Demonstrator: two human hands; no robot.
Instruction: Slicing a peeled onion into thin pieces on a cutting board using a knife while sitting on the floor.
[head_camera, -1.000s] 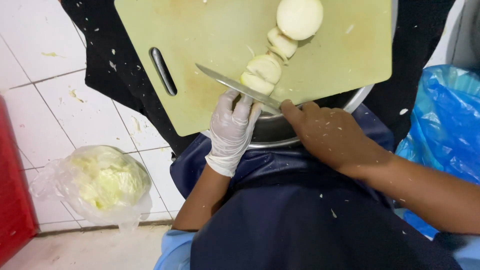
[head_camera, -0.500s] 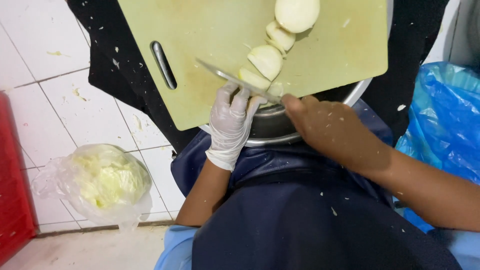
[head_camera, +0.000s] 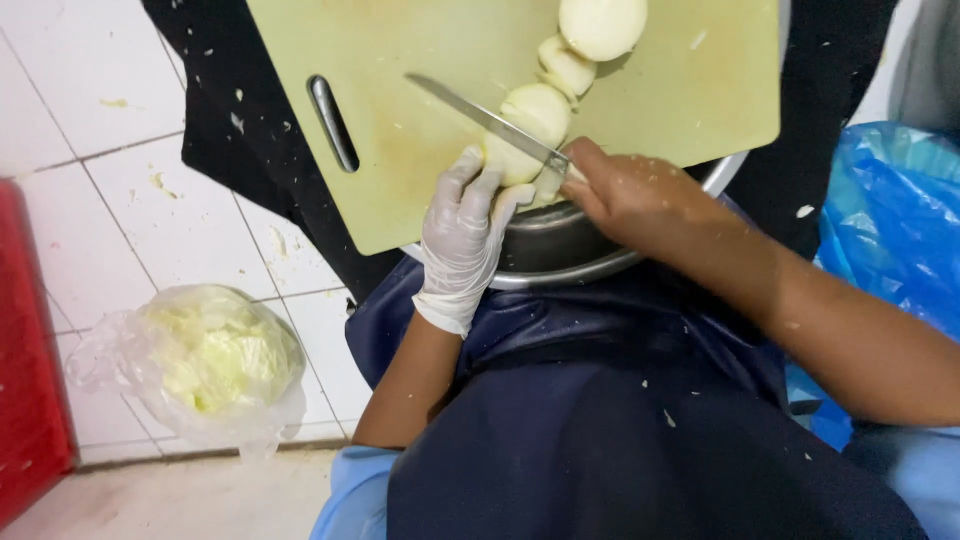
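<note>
A pale green cutting board (head_camera: 450, 60) rests on a metal bowl (head_camera: 560, 262) over my lap. Peeled whitish onion pieces lie in a row on it: a large round one (head_camera: 602, 24), a smaller piece (head_camera: 565, 68) and a half (head_camera: 535, 112) near the board's edge. My left hand (head_camera: 464, 235), in a white glove, presses its fingertips on the nearest onion piece (head_camera: 505, 165). My bare right hand (head_camera: 630, 195) grips the handle of a knife (head_camera: 485, 118), whose blade lies across that piece, pointing left.
A clear plastic bag of shredded pale cabbage (head_camera: 205, 355) sits on the white tiled floor (head_camera: 90, 190) at left. A red crate (head_camera: 25, 370) is at the far left edge. A blue plastic bag (head_camera: 885, 230) is at right. A dark apron (head_camera: 640, 420) covers my lap.
The knife blade has slid up and over the nearest onion piece. My gloved left hand has moved up onto that piece.
</note>
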